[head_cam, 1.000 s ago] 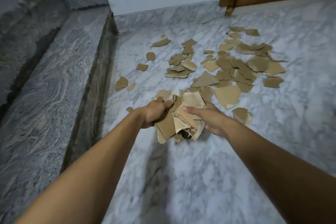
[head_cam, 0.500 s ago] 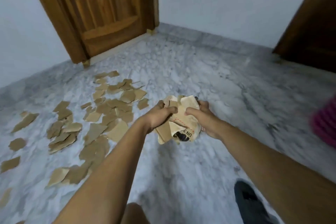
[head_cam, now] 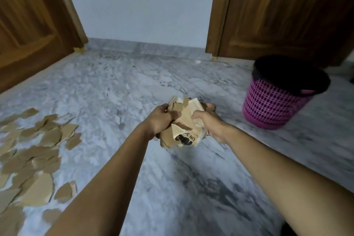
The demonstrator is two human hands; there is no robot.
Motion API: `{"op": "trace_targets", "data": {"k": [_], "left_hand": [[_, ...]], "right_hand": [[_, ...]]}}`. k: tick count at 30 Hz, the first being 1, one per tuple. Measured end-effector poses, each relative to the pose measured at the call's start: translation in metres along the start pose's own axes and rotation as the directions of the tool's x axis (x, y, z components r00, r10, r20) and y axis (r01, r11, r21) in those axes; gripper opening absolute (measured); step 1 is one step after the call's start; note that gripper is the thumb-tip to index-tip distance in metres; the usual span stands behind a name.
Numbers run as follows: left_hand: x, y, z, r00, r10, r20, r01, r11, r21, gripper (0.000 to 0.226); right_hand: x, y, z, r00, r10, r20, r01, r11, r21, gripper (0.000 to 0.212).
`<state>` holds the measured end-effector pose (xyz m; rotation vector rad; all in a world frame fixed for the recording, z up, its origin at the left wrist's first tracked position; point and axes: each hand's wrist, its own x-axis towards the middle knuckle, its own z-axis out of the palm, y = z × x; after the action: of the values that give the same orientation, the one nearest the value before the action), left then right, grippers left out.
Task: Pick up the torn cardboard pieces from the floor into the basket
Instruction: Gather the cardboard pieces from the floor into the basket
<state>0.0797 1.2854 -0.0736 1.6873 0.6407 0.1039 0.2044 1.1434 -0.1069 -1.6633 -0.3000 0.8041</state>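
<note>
A brown wooden door (head_cam: 28, 25) is standing along the far left edge of the grey marble floor (head_cam: 115, 92), a second wooden door (head_cam: 287, 15) is standing at the far right corner, and a pale wall (head_cam: 143, 5) is showing between them.

Inside the basket (head_cam: 268, 105) it's just black, contents unreadable. Floor pieces (head_cam: 38, 138) spill off the left edge. Print (head_cam: 186, 139) on the held bundle (head_cam: 188, 120) half buried, letters blurred.

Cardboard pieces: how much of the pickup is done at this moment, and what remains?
Done: nothing confirmable; the inside of the pink basket is too dark to see. In hand: the left hand and right hand grip a bundle of torn cardboard between them, short of the basket. Left: drop that bundle in, then gather the many scattered pieces lying on the floor at the left.
</note>
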Motion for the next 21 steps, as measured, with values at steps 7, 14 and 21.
{"op": "trace_targets", "data": {"k": [7,14,21], "left_hand": [[0.081,0.055,0.098,0.998,0.057,-0.007,-0.057,0.998,-0.029,0.009],[0.171,0.142,0.219,0.983,0.18,0.037,-0.181,0.983,0.029,0.01],[0.231,0.228,0.34,0.971,0.237,-0.037,-0.237,0.971,0.009,0.032]], "right_hand": [[0.061,-0.02,-0.122,0.999,-0.042,-0.003,0.041,0.994,-0.1,0.06],[0.116,-0.067,-0.268,0.978,-0.178,-0.105,0.153,0.966,-0.208,0.061],[0.14,-0.111,-0.415,0.901,-0.391,-0.19,0.337,0.904,-0.264,0.062]]}}
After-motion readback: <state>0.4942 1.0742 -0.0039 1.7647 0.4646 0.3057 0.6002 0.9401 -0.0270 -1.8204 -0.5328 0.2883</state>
